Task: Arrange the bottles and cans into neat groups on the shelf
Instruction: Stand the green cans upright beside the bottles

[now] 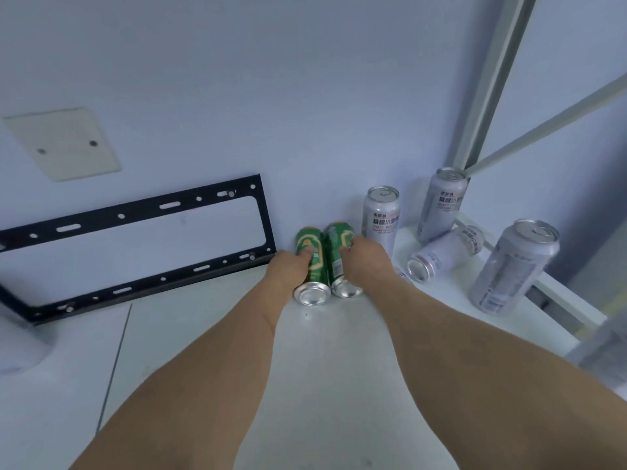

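fingers [307,254] of both hands grip 2 green cans [325,262], white shelf [339,351], pale wall [271,79].

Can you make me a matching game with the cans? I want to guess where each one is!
Things:
1. the two green cans
2. silver can lying down
3. silver can by the metal post
4. black bracket

Places:
A. far back corner, standing up
B. on the wall, at the left
C. held side by side, one in each hand
D. on its side, between standing silver cans

Pairs: 1-C, 2-D, 3-A, 4-B
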